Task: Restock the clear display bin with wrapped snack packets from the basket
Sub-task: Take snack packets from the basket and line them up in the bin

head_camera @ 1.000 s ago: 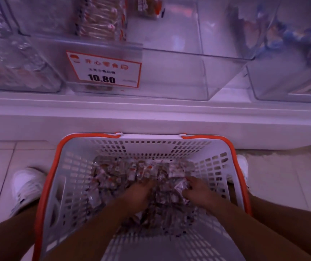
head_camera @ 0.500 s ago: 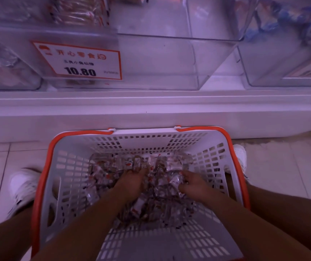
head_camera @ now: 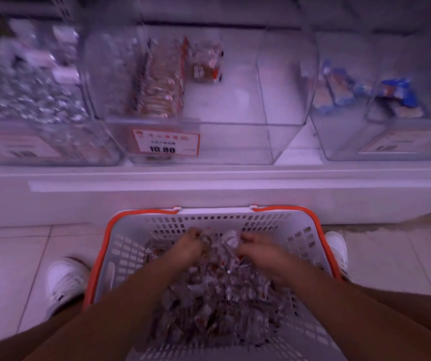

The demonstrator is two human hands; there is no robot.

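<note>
A white slotted basket with an orange rim sits on the floor between my feet, holding a heap of clear-wrapped snack packets. My left hand and my right hand are both down in the heap near the basket's far wall, fingers curled around bunches of packets gathered between them. Above, on the shelf, stands the clear display bin with a 10.80 price tag. It holds a row of packets at its left and a few at the back; its right part is bare.
A bin of silvery wrapped sweets stands left of the display bin, and a bin with blue packets stands right of it. The white shelf ledge juts out between basket and bins. My white shoes flank the basket on the tiled floor.
Both hands have pushed forward through the heap toward the basket's far wall and closed on packets. The camera has tilted up, showing more of the bins' insides.
</note>
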